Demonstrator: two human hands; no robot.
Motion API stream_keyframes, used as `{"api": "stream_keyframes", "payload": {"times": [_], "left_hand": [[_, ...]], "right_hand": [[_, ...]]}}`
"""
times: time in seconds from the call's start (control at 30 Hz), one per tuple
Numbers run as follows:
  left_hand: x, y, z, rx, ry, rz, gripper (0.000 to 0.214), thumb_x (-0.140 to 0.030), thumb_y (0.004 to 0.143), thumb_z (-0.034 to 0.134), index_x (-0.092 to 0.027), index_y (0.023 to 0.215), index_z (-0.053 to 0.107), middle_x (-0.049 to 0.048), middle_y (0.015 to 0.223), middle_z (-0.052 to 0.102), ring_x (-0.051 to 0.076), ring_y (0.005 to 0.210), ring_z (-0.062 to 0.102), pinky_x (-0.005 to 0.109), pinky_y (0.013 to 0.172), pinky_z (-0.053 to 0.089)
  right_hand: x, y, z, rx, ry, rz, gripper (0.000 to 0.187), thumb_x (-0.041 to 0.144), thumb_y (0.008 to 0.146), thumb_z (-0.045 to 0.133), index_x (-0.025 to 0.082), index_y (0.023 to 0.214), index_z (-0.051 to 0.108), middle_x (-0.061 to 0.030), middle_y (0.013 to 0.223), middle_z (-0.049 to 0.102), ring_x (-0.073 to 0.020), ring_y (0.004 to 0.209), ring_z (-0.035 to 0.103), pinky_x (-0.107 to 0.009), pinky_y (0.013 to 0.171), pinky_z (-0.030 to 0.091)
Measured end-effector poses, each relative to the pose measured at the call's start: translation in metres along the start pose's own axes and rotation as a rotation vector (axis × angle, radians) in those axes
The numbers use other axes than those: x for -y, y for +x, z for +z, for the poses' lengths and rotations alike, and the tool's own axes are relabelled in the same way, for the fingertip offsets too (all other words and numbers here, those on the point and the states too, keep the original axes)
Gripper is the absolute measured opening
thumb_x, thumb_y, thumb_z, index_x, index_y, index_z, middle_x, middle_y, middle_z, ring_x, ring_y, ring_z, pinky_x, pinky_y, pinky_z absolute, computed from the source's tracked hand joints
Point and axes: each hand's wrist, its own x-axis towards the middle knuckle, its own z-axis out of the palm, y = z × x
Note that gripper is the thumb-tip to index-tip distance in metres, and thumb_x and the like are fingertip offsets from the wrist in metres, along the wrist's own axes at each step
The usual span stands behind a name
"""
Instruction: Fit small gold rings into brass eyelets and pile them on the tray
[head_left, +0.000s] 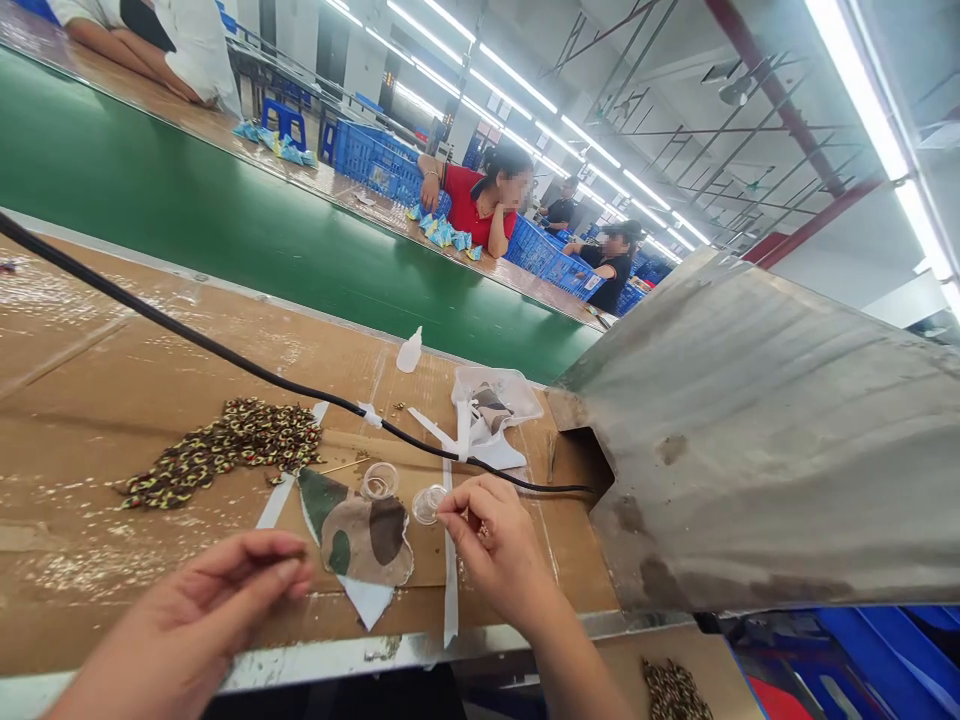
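Observation:
My left hand (202,610) is over the front edge of the worktable, left of a camouflage cloth piece (364,540). Its thumb and fingertips are pinched together, and what they hold is too small to make out. My right hand (499,550) also pinches thumb and finger, right beside a small clear round dish (427,505); anything between them cannot be made out. Another clear round cup (380,481) rests on the cloth's upper edge. A thin wooden stick (345,466) lies behind the cloth. Farther left spreads a heap of small dark-and-yellow pieces (225,445).
A black cable (262,375) crosses the cardboard-covered table (75,420). Behind are a white dropper bottle (409,351), a clear tray (517,385) and a green conveyor belt (300,250). A metal housing (750,430) blocks the right. People sit beyond the belt.

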Motion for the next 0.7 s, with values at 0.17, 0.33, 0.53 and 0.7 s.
{"api": "stream_keyframes", "payload": {"times": [0.17, 0.33, 0.53, 0.7], "left_hand": [[0.016, -0.022, 0.041, 0.213, -0.061, -0.187, 0.058, -0.028, 0.029, 0.091, -0.013, 0.077, 0.062, 0.0005, 0.074, 0.064, 0.015, 0.068, 0.063, 0.023, 0.067, 0.055], [0.029, -0.017, 0.039, 0.279, -0.041, -0.195, 0.053, -0.031, 0.039, 0.09, -0.015, 0.08, 0.06, 0.0004, 0.079, 0.061, 0.016, 0.075, 0.062, 0.025, 0.071, 0.055], [0.031, -0.017, 0.033, 0.379, 0.011, -0.165, 0.04, -0.032, 0.057, 0.083, -0.016, 0.085, 0.06, 0.0002, 0.084, 0.061, 0.013, 0.078, 0.061, 0.022, 0.073, 0.053], [0.03, -0.018, 0.036, 0.314, 0.009, -0.189, 0.049, -0.032, 0.045, 0.088, -0.013, 0.08, 0.061, 0.0018, 0.081, 0.061, 0.015, 0.073, 0.061, 0.024, 0.069, 0.054]], "right_hand": [[0.018, -0.02, 0.017, 0.05, 0.224, 0.041, 0.005, 0.018, 0.086, 0.055, 0.019, 0.084, 0.06, 0.0029, 0.081, 0.057, -0.0056, 0.08, 0.047, -0.019, 0.074, 0.033], [0.021, -0.029, 0.032, 0.088, 0.26, 0.049, 0.004, 0.019, 0.085, 0.057, 0.019, 0.084, 0.061, 0.0023, 0.079, 0.055, -0.006, 0.082, 0.046, -0.02, 0.077, 0.033], [0.019, -0.029, 0.036, 0.092, 0.268, 0.074, 0.005, 0.017, 0.084, 0.057, 0.02, 0.084, 0.061, 0.003, 0.081, 0.055, -0.0062, 0.084, 0.046, -0.02, 0.078, 0.033], [0.019, -0.028, 0.036, 0.114, 0.265, 0.062, 0.005, 0.018, 0.085, 0.057, 0.019, 0.084, 0.061, 0.0027, 0.082, 0.055, -0.006, 0.083, 0.046, -0.021, 0.078, 0.032]]}}
